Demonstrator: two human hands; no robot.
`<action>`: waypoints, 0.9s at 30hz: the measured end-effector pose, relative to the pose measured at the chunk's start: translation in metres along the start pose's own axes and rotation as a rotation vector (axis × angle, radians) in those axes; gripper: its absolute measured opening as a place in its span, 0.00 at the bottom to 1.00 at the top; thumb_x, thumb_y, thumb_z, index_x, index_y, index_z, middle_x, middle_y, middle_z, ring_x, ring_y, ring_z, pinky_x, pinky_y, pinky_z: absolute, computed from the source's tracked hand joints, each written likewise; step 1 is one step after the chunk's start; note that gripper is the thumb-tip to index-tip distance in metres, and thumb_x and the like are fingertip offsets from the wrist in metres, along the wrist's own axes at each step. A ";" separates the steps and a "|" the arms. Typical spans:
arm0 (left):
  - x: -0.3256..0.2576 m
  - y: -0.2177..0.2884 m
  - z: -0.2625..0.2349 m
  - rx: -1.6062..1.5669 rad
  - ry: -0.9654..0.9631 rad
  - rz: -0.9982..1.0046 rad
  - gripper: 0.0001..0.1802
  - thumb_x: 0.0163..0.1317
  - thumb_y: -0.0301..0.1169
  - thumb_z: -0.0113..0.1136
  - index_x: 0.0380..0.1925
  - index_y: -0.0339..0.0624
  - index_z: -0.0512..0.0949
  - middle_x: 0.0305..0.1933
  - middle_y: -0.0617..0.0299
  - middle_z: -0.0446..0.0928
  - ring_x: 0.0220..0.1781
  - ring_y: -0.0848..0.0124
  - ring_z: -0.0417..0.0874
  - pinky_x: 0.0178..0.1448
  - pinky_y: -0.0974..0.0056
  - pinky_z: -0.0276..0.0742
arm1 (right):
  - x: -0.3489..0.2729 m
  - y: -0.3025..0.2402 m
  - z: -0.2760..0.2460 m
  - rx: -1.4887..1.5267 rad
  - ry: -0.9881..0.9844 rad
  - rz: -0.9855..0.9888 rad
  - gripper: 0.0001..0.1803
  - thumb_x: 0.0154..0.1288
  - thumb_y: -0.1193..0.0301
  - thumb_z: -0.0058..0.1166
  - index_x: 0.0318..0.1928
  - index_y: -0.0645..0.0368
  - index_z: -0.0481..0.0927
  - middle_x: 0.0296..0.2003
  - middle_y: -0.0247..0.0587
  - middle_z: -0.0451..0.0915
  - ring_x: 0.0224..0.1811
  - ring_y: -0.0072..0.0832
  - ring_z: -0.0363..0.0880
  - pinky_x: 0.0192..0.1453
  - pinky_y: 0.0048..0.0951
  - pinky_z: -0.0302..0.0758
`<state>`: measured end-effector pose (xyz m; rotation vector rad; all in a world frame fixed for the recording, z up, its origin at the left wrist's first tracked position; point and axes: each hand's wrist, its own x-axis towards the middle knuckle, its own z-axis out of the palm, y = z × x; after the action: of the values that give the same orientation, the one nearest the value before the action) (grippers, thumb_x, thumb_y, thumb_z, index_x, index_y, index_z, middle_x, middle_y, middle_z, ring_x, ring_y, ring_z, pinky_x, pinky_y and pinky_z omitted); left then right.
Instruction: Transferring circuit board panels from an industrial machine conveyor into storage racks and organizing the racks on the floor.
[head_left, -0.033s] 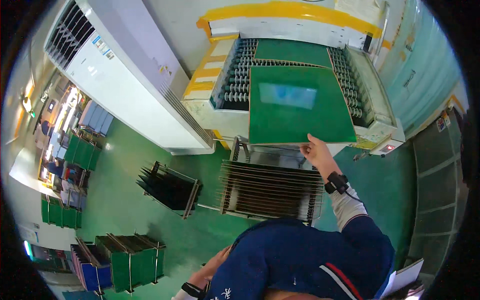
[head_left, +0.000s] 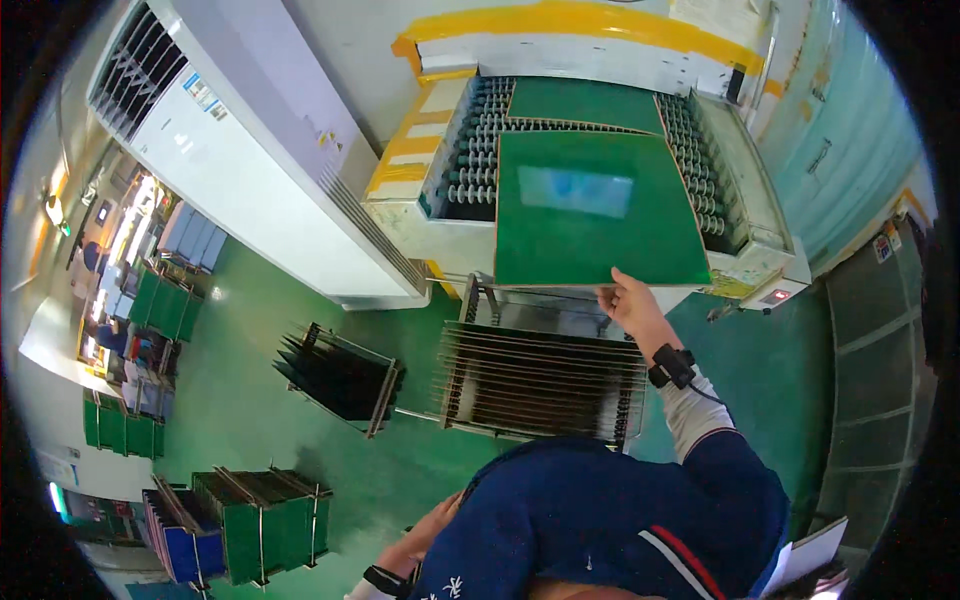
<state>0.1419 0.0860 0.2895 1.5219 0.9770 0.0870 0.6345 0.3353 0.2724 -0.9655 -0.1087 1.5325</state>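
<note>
A large flat green panel (head_left: 600, 220) with a copper-coloured rim lies over the front of a roller conveyor (head_left: 470, 190), its near edge reaching past the machine. My right hand (head_left: 632, 300) grips that near edge right of centre, thumb on top and fingers beneath. Farther in, a second green panel (head_left: 585, 103) rests on the rollers, close to the first one's far edge. Below the conveyor stands a slotted rack (head_left: 545, 380) of dark upright panels. My left hand (head_left: 435, 525) hangs low by my body, its fingers partly hidden by my dark blue clothing.
To the left rises a tall white air conditioner (head_left: 270, 170). A smaller rack of dark panels (head_left: 340, 375) stands on the green floor, and a rack of green panels (head_left: 265, 535) sits lower left. Grey framed panels (head_left: 875, 370) line the right side.
The front green panel has shifted very slightly away from me and to the left, my right hand moving with it. My left hand looks unchanged.
</note>
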 end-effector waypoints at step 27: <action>0.000 0.023 0.021 0.089 0.012 0.001 0.37 0.62 0.36 0.50 0.70 0.38 0.50 0.71 0.43 0.53 0.71 0.49 0.58 0.71 0.57 0.61 | 0.045 -0.002 0.012 0.033 -0.037 -0.063 0.13 0.65 0.63 0.57 0.39 0.61 0.75 0.36 0.44 0.81 0.33 0.29 0.78 0.40 0.31 0.76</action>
<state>0.1660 0.0723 0.3039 1.6048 1.0009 0.0539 0.6339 0.3802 0.2590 -0.8997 -0.1393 1.4900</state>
